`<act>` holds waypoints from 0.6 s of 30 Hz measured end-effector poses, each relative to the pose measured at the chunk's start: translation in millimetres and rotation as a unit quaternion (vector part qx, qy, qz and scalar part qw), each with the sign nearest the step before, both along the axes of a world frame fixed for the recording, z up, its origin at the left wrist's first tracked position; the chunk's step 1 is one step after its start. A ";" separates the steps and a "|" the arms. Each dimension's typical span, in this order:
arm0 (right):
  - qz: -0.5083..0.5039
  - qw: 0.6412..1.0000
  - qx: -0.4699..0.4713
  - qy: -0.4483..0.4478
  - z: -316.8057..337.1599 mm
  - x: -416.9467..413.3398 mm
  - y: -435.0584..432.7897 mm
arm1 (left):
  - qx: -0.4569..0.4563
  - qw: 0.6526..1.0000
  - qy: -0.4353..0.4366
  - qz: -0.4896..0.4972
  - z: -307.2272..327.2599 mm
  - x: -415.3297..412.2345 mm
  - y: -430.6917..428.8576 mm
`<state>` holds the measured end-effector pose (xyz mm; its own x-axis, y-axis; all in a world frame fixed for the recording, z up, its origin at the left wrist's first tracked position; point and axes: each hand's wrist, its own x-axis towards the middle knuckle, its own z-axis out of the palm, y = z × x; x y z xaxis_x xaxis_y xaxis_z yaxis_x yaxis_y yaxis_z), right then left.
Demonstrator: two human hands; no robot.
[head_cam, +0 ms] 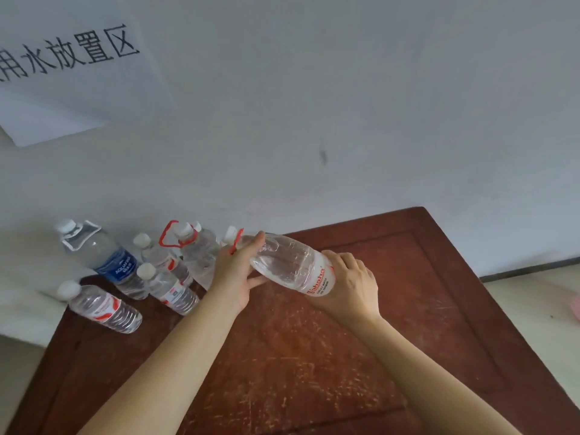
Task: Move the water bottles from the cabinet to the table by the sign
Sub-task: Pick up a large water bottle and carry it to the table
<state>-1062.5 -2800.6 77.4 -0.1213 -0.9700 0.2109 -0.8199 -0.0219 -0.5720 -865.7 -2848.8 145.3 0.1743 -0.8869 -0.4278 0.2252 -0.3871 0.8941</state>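
Gripping a large clear bottle (292,265) from both ends, the left hand (237,274) closes around its neck end and the right hand (351,282) wraps its labelled lower body; the bottle hangs tilted above the brown wooden table (408,309). Left of that bottle, six more bottles (150,271) stand clustered at the table's back edge, below the wall sign (72,64)

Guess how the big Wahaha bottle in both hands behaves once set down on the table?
The big bottle looks mostly empty and thin-walled, so probably light and dentable. Laid sideways, as now between left hand and right hand, it would likely roll.
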 end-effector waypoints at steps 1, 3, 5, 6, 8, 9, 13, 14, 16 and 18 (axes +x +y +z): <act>0.007 1.000 0.010 -0.015 -4.8 3.0 -9.8 | -0.016 1.000 -0.014 0.015 -2.5 -1.6 -6.0; 0.018 0.999 0.028 -0.042 -11.7 12.7 -27.7 | -0.047 0.996 -0.059 0.040 -8.5 -1.2 -15.3; 0.033 0.996 0.056 -0.066 -18.4 26.5 -45.2 | -0.080 0.988 -0.122 0.049 -13.0 1.8 -27.3; 0.042 0.994 0.069 -0.080 -20.6 33.4 -53.8 | -0.097 0.982 -0.157 0.048 -12.8 3.4 -31.7; 0.049 0.989 0.096 -0.103 -26.0 46.1 -76.1 | -0.130 0.963 -0.233 0.040 -11.1 6.3 -44.4; 0.050 0.986 0.111 -0.117 -29.2 52.0 -86.3 | -0.142 0.952 -0.268 0.030 -9.6 7.4 -50.3; 0.048 0.972 0.153 -0.170 -48.0 78.7 -116.6 | -0.183 0.903 -0.385 -0.044 -11.5 10.5 -71.5; 0.042 0.969 0.159 -0.182 -53.7 83.2 -120.6 | -0.181 0.895 -0.403 -0.067 -14.2 11.8 -76.8; 0.036 0.965 0.172 -0.196 -63.6 89.6 -128.4 | -0.171 0.886 -0.418 -0.103 -18.4 16.6 -90.3; 0.035 0.964 0.178 -0.196 -69.0 90.2 -132.6 | -0.168 0.887 -0.414 -0.115 -20.2 19.4 -103.2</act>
<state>-972.4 -2933.2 8.4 -0.0560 -0.9809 -0.1862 -0.5434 0.1864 -0.8185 -846.3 -2952.0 125.1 0.1027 -0.9930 0.0586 -0.6134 -0.0168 0.7896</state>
